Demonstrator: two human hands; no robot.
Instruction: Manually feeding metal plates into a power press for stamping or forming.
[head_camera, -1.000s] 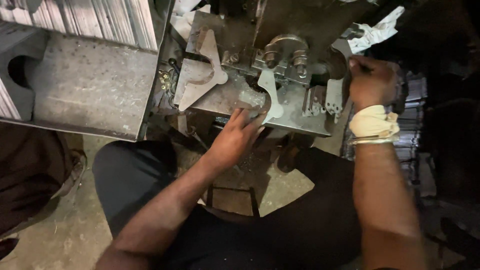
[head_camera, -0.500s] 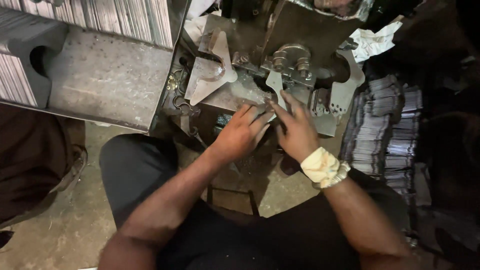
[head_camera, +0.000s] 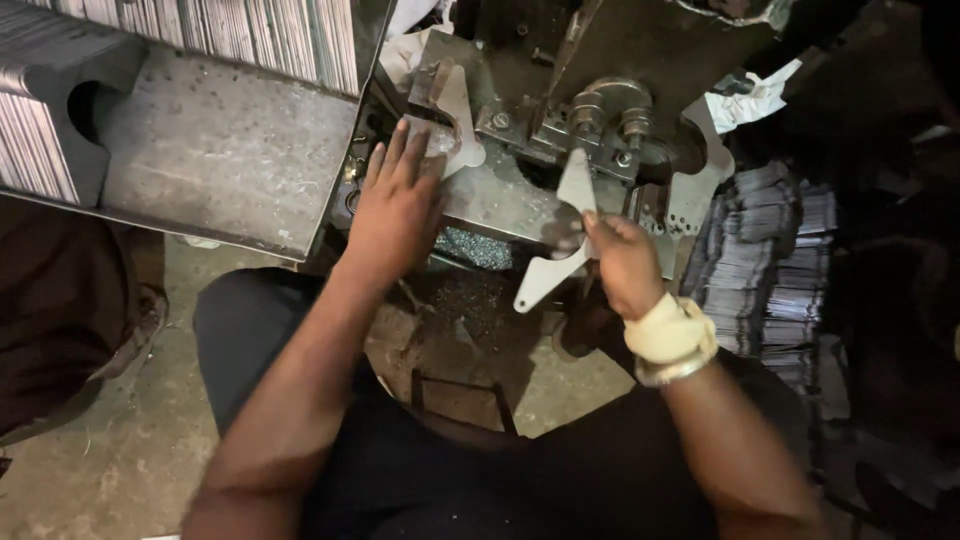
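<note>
Stretching out flat, fingers spread, the left hand (head_camera: 400, 205) now lies on the next blank (head_camera: 447, 120) at the left of the press bed (head_camera: 495, 195); half a second ago it was at the die beside the right hand. Moving rightward, the die (head_camera: 600, 115) stands bare. The right hand (head_camera: 622, 262) has drawn back from it and pinches a stamped plate (head_camera: 558, 250) by its middle, lifted off the bed, tip hanging towards the floor. Stacked plates (head_camera: 765, 250) lie far right. It looks like one piece is done and another is being readied.
</note>
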